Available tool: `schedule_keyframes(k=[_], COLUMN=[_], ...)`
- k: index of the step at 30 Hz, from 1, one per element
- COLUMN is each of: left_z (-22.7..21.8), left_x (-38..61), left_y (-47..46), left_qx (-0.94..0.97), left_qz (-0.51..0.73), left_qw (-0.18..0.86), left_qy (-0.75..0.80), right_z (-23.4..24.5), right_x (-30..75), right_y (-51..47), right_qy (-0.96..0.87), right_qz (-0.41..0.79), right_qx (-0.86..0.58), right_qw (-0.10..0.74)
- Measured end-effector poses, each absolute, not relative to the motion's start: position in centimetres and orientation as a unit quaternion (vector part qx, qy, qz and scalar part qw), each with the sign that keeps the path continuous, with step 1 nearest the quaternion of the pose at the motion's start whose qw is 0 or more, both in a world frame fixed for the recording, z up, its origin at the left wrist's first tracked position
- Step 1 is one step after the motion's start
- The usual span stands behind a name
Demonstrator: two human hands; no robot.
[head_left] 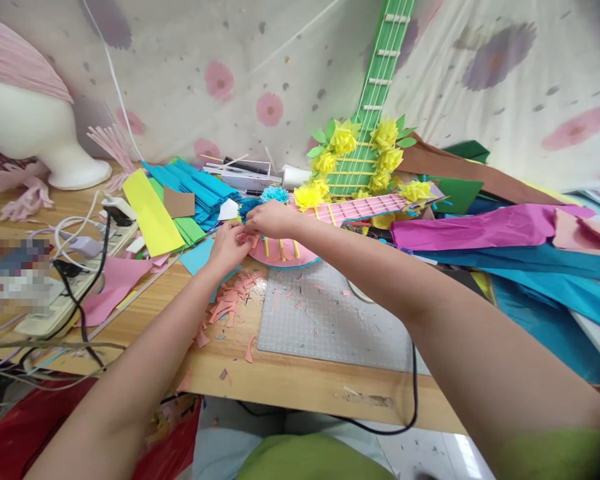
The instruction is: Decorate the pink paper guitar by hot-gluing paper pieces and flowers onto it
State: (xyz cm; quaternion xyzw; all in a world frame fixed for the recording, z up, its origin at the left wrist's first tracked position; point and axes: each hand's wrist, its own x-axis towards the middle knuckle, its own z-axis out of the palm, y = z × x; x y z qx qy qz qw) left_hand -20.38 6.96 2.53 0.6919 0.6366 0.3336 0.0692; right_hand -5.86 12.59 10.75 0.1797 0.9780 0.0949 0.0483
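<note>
My left hand [231,248] and my right hand [271,220] meet at the left end of a pink paper guitar [300,257] with yellow strips and a blue edge. The fingers of my left hand are closed on a small crumpled pink paper piece [242,237]. Bent down against the same spot, my right fingers are pinched together; what they grip is hidden. A blue paper flower [275,194] sits just behind my right hand, and a yellow paper flower [309,196] is to its right. Torn pink paper scraps [230,297] lie below my left hand.
A green paper guitar [375,100] with yellow flowers leans at the back. Coloured paper [480,227] piles up on the right, blue folded paper [195,193] on the left. A grey cutting mat [330,327] lies in front. Cables cross a power strip [87,267] near a white mannequin head [30,127].
</note>
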Motion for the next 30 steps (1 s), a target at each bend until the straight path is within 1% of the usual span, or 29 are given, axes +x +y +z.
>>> schedule_keyframes(k=[7,16,22,26,28,30], left_z=[2.1,2.3,2.1,2.1,2.1,2.0], left_x=[-20.4,-19.5,-18.2,-17.6,-17.6,-17.5], left_y=[7.2,6.9,7.2,7.3,7.3,7.2], left_qx=[0.681,0.656,0.623,0.613,0.607,0.604], left_qz=[0.342,0.343,0.345,0.35,0.362,0.374], left_qw=[0.084,0.074,0.039,0.033,0.036,0.041], left_qy=[0.642,0.668,0.701,0.708,0.707,0.703], right_z=[11.4,11.0,10.4,10.5,10.7,10.5], right_x=[-6.7,-6.9,-6.7,-6.2,-5.4,-4.3], right_y=[12.7,13.3,13.7,14.0,13.8,13.2], right_qy=[0.977,0.979,0.985,0.985,0.982,0.968], right_qz=[0.13,0.148,0.121,0.102,0.076,0.032], right_qx=[0.134,0.099,0.108,0.135,0.174,0.231], right_qw=[0.103,0.098,0.065,0.041,-0.005,-0.087])
